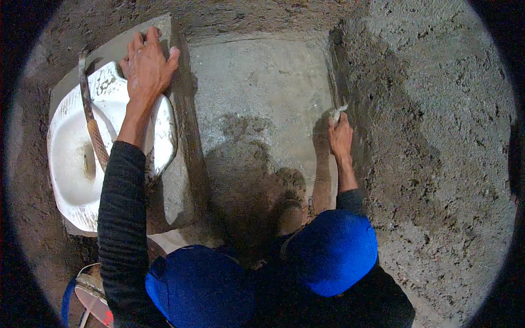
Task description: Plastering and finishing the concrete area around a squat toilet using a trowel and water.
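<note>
My left hand (146,68) is spread with its fingers apart on the far corner of a raised cement ledge (175,197), its wrist over a white ceramic basin (71,128). The basin is smeared with dark dirt. Across it lies a long, slightly curved rod (94,128) with a brown textured section, its near end hidden by my left sleeve. At the right edge of the wet cement floor (262,76), my right hand (341,134) is closed on a small pale crumpled scrap (339,112), close to the wall's foot. Whether the scrap is cloth or plastic is unclear.
Rough, damp plaster wall (437,136) rises on the right, and another wall (257,19) stands at the far end. A bucket (90,298) with a pinkish inside is at the lower left. My blue-clad knees (339,251) fill the lower middle. Shadows darken the near floor.
</note>
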Motion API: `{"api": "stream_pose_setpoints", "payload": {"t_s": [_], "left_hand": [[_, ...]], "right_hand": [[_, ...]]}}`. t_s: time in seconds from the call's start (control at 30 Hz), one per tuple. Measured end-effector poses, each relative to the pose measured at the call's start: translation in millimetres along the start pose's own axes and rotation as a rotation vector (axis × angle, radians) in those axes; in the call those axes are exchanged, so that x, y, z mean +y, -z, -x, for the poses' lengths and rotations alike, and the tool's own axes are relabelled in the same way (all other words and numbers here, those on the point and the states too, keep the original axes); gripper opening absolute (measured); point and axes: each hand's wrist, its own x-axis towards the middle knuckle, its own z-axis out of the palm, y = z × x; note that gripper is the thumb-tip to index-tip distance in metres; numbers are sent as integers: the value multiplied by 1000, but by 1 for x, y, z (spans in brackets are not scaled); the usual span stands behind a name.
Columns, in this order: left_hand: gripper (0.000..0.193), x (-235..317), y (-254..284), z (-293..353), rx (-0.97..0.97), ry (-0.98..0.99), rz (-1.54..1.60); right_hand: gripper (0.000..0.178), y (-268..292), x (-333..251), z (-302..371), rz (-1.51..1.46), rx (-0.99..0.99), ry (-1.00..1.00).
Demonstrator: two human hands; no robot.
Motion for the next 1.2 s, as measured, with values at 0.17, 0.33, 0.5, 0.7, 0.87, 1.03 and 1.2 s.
{"api": "stream_pose_setpoints", "payload": {"t_s": [0.17,0.33,0.5,0.7,0.87,1.03,1.2], "left_hand": [[59,-4,-2,2,6,3,-24],[59,-1,-1,1,18,18,2],[59,1,2,-2,-60,14,-11],[54,-1,2,2,4,19,7],[57,-5,10,4,-15,27,-5],[56,6,7,1,-37,33,-10],[57,4,18,0,-77,45,1]], "right_hand": [[53,-14,5,-28,-17,40,106],[59,-33,21,-51,-50,42,115],[60,-47,-5,-75,-151,-74,-110],[58,-62,-23,-101,-145,80,-57],[54,-50,-19,-74,-240,29,-192],[50,-36,16,-43,-149,115,-91],[48,-20,16,-13,-269,98,-145]]}}
